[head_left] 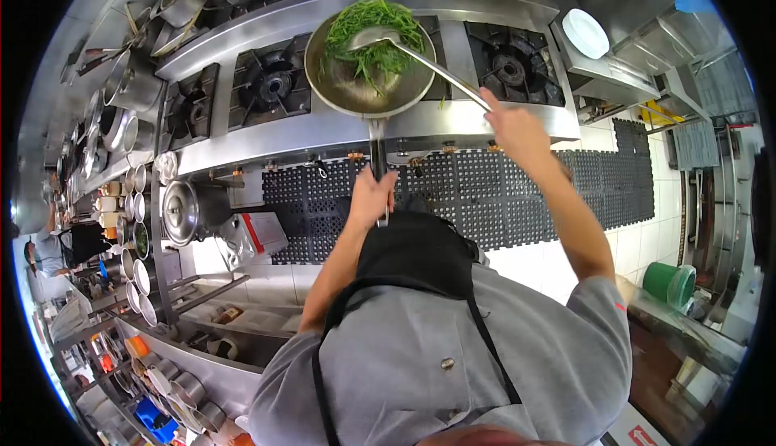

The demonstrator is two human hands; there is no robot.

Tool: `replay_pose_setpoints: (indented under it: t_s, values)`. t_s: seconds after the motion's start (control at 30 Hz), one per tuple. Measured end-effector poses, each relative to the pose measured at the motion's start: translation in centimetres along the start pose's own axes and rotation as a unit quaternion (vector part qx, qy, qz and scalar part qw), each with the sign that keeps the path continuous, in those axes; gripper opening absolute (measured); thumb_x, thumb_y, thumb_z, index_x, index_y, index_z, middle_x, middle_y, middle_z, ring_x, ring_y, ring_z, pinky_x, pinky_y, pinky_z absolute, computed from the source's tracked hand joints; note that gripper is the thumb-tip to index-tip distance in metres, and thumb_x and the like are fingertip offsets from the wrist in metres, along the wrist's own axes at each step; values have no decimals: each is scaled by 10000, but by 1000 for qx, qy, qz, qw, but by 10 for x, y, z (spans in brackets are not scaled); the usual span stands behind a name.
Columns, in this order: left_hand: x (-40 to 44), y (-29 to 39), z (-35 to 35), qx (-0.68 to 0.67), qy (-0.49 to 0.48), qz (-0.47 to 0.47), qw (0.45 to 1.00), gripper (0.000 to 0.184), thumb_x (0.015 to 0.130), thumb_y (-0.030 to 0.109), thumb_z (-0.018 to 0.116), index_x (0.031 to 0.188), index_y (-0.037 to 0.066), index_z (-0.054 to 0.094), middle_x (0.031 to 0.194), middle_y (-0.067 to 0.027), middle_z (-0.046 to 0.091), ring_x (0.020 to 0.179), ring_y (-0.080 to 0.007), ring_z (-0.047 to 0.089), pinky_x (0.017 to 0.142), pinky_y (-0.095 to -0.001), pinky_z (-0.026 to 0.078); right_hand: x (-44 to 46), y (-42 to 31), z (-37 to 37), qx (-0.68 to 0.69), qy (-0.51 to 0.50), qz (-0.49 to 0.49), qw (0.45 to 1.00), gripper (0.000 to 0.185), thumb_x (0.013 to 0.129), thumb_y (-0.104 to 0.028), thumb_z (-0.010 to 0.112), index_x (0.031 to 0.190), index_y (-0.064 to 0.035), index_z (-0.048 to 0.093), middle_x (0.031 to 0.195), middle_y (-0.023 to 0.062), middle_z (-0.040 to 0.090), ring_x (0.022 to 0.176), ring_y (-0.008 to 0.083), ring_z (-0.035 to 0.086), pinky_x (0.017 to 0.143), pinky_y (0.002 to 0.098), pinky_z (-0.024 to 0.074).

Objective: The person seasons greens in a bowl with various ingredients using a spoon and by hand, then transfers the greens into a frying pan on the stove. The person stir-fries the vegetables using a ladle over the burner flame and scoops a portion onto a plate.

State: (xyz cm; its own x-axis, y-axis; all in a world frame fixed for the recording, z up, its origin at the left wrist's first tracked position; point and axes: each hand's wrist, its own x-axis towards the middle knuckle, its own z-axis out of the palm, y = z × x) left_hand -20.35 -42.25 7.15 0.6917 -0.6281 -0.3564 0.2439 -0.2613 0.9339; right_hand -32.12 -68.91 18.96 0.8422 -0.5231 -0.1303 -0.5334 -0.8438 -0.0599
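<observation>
A wide frying pan [343,94] sits over the stove, heaped with long, thin green vegetables [372,18] on its far side. My left hand [371,196] is closed around the pan's dark handle [378,159]. In my right hand [517,132] is the end of a long-handled metal ladle [440,70]. The ladle's rounded head rests among the greens, its shaft slanting across the pan's right rim. Flames under the pan, if any, are hidden.
Gas burners [275,84] flank the pan, another burner [509,68] being on the right. White plates [585,34] are stacked at upper right. A lidded pot [194,210] stands left, and black rubber mats [485,195] cover the floor. Another person [52,248] is far left.
</observation>
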Motion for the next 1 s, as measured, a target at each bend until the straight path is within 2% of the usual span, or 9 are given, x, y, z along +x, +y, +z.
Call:
replay_pose_setpoints:
  t_s: [0.1,0.17,0.27,0.47,0.53,0.6,0.67,0.9,1.0]
  values:
    - [-30,-8,-3,-50,1,-36,998,203,945,148,619,816,31,515,547,-27,516,412,-113,505,376,-291,422,-38,-13,-6,-16,26,-11,999,436,972,-302,592,1397,-208,565,861,187,701,763,393,686,718,513,527]
    - [-43,10,-13,-76,-4,-74,994,192,942,143,624,822,35,519,577,-17,510,427,-110,500,378,-290,420,-70,-3,-37,108,-73,2,991,428,961,-288,612,1375,-184,585,937,180,715,800,397,686,744,506,524]
    - [-41,43,-35,-62,-11,-91,994,219,942,158,634,801,43,512,623,-14,518,460,-105,504,395,-298,430,-77,12,-42,160,-103,-19,982,416,948,-276,628,1354,-189,604,979,190,710,844,409,678,765,495,521]
    - [-43,18,-52,7,-14,-25,1000,206,957,168,597,825,32,517,554,-27,519,425,-125,516,396,-306,416,-36,-60,-19,25,9,17,1000,450,959,-268,605,1404,-239,547,869,205,693,819,424,671,732,531,514]
    - [-56,-8,-61,-56,-9,-21,998,201,954,154,592,832,10,523,551,-45,534,410,-138,520,397,-312,426,-51,-78,-16,-10,31,-7,999,462,957,-276,610,1413,-270,537,858,199,691,813,425,670,718,538,515]
    - [-61,-1,-88,6,-39,-47,998,202,946,145,600,812,18,515,560,-41,534,421,-131,519,398,-305,428,-72,-73,-20,7,-43,-6,999,477,956,-278,613,1424,-275,525,870,203,694,841,431,669,747,534,517]
    - [-58,19,-99,-47,-20,-43,998,208,942,145,603,798,23,516,570,-31,529,434,-124,515,404,-299,430,-80,-66,-19,135,-66,-29,988,500,952,-277,620,1438,-280,504,878,217,693,876,440,666,784,532,515]
    - [-67,-24,-119,-54,11,-16,998,162,946,130,594,902,0,508,595,-32,534,433,-119,519,418,-294,441,-23,-158,23,7,8,-24,1000,509,954,-288,613,1451,-264,505,932,229,691,916,441,653,809,494,505]
    - [-89,-30,-139,-81,47,-18,995,162,943,133,596,899,-9,532,565,-34,537,432,-120,530,416,-293,441,-63,-160,3,86,-35,-14,996,429,965,-308,593,1392,-327,556,927,227,698,856,456,663,794,530,526]
